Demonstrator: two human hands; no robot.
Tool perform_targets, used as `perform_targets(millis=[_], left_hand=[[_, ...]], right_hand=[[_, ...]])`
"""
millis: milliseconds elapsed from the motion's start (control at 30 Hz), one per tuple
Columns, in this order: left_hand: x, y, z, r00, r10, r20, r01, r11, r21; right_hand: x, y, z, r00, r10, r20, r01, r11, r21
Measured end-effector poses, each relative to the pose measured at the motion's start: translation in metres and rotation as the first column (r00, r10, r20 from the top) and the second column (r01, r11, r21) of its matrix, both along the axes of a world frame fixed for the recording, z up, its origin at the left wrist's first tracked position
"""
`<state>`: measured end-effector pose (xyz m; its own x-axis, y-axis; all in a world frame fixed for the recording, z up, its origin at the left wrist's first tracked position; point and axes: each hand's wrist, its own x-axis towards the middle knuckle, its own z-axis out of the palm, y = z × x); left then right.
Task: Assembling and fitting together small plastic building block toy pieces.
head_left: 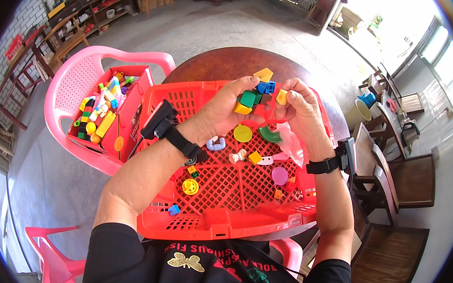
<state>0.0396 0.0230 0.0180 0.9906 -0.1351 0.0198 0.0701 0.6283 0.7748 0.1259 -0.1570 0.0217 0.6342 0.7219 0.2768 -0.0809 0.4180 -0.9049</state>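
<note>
Above a red plastic basket, my left hand is closed around a cluster of toy building blocks in green, yellow and blue. Close beside it, my right hand pinches a small yellow block between thumb and fingers. The two hands almost meet, and part of the cluster is hidden by the left fingers. Below them in the basket lie a yellow-green disc, a green curved piece, a small doll-like figure, a toy knife and a purple disc.
The basket rests on a round brown table. At the left, a pink chair bears a red box full of mixed blocks. Another pink chair stands at the lower left. Wooden chairs line the right side.
</note>
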Motion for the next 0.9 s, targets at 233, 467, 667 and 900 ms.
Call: perform_targets(millis=[233, 467, 667, 900], left_hand=[[0.004, -0.003, -0.007, 0.996, -0.003, 0.095, 0.000, 1.000, 0.027], [0.006, -0.004, -0.006, 0.982, -0.016, 0.190, 0.009, 0.999, 0.037], [0.005, -0.001, -0.005, 0.960, 0.029, 0.280, -0.039, 0.999, 0.028], [0.009, -0.001, -0.008, 0.935, 0.060, 0.349, -0.070, 0.997, 0.016]], right_hand=[[0.001, 0.003, -0.002, 0.988, -0.120, 0.099, 0.126, 0.991, -0.053], [-0.001, 0.007, -0.002, 0.942, -0.209, 0.264, 0.226, 0.973, -0.038], [-0.008, 0.009, 0.002, 0.904, -0.269, 0.333, 0.292, 0.956, -0.019], [-0.021, 0.008, 0.008, 0.847, -0.339, 0.410, 0.377, 0.926, -0.014]])
